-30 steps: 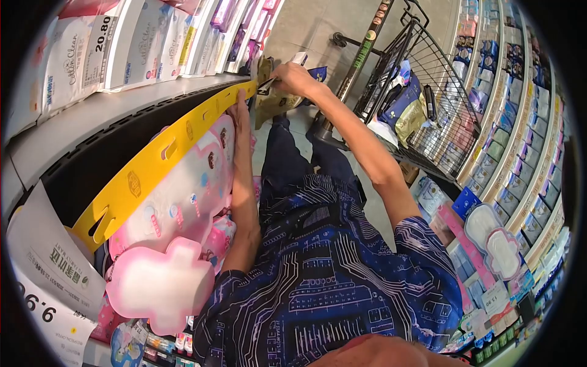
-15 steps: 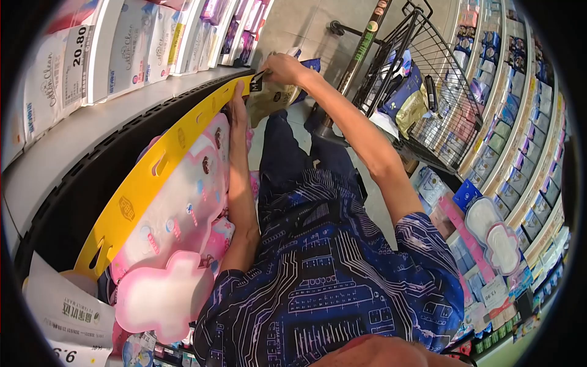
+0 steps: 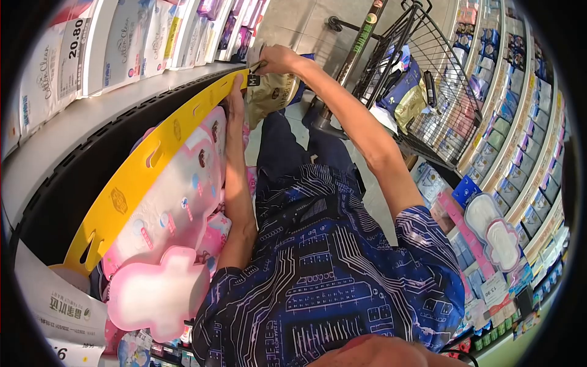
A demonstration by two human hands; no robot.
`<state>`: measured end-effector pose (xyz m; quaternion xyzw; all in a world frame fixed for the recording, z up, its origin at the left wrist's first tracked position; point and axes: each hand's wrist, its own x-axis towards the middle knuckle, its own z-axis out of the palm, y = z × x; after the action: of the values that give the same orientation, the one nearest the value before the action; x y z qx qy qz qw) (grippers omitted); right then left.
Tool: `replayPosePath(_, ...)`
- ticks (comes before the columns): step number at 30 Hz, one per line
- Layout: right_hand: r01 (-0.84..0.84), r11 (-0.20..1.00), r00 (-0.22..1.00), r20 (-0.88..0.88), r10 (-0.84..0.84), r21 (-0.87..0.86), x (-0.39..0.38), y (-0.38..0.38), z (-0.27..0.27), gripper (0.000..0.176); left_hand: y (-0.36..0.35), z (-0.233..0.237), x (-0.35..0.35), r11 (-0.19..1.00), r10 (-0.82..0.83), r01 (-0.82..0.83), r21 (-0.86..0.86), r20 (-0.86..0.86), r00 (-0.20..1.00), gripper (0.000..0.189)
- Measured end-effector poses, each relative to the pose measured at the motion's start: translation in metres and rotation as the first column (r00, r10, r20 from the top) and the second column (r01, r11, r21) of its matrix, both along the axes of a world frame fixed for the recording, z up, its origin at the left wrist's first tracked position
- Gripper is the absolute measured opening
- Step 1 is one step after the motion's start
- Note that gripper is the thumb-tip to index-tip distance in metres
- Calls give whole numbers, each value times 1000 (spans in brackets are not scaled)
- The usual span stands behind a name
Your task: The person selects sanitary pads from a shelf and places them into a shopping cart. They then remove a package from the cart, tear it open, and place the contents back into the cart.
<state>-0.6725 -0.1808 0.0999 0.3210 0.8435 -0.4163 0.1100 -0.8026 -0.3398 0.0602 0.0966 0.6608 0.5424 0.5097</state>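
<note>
My left hand (image 3: 235, 101) is closed at the far end of a long yellow cardboard hanging strip (image 3: 177, 128), the thumb lying against it; its other fingers are partly hidden. Just beyond, my right hand (image 3: 278, 61) pinches the top edge of a gold and navy bag (image 3: 275, 92), which hangs down beside the strip. A small black tag with a white M (image 3: 253, 80) shows where the bag meets the strip's end. Below the strip hangs a large pink and white display piece (image 3: 177, 189) with printed pads, next to my left forearm.
A shelf of white packs (image 3: 125, 49) with price labels runs along the left. To the right stands a black wire shopping cart (image 3: 437, 79) holding a navy and gold bag (image 3: 413, 104). Stocked shelves (image 3: 513, 128) curve along the far right, with pad samples (image 3: 489, 229) jutting out.
My right hand has moved slightly left, and the bag's gold front shows more fully. The yellow strip and the pink display piece have shifted a little left.
</note>
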Motion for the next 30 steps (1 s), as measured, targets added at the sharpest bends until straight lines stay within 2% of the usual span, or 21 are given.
replayPosePath(4,4,1000,999,-41,-4,5,1,0,7,40,-4,-8,-2,1000,6,-6,6,30,1000,42)
replayPosePath(7,40,999,996,81,-38,-15,3,8,23,44,-7,-12,-2,1000,9,-9,4,45,999,42)
replayPosePath(10,42,994,994,101,-51,98,2,9,21,39,-11,-23,-2,1000,12,-12,9,12,1000,42)
replayPosePath(13,10,976,1000,16,-14,216,4,7,19,37,-9,-26,4,999,16,-15,28,-41,999,42)
replayPosePath(19,75,976,997,16,-79,203,9,0,20,32,-9,-19,5,1000,28,-28,-4,-6,1000,42)
replayPosePath(24,119,967,992,-64,-107,224,11,0,15,30,-12,-35,-4,1000,-23,22,9,47,999,47)
replayPosePath(27,124,961,990,-100,-102,247,13,0,11,30,-13,-35,-5,991,-110,118,67,-104,988,44)
replayPosePath(30,124,949,988,-122,-92,289,13,-2,3,30,-13,-29,0,996,-88,88,-4,-86,992,41)
